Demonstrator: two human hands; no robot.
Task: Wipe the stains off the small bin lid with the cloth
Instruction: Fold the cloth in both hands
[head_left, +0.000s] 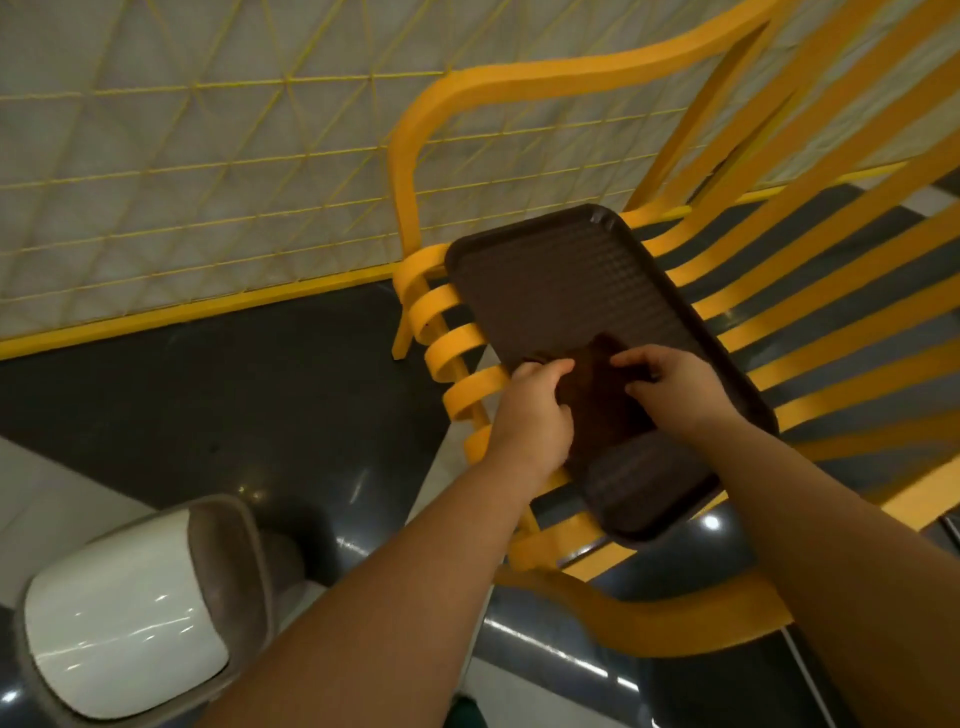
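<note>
Dark glossy floor (218, 405) runs beneath a yellow slatted chair (810, 291), with a yellow wire-mesh fence (208, 156) standing behind the chair. On the chair's seat slats lies a dark brown textured tray (571, 280), set at a slant, one end near the chair's back and the other overhanging the seat's front edge. On the tray's near half sits a dark brown cloth (602, 400), hard to tell apart from the tray because the colours are so close. Both bare hands are on that cloth: the left hand (535, 410) has its grip curled closed on the cloth's left edge, and the right hand (670, 384) has its fingers bent and pinching the cloth's right edge. Well to the left of the chair, down on the floor, stands the small bin with its white lid (119, 603) framed by a grey-brown rim; neither hand touches it.
</note>
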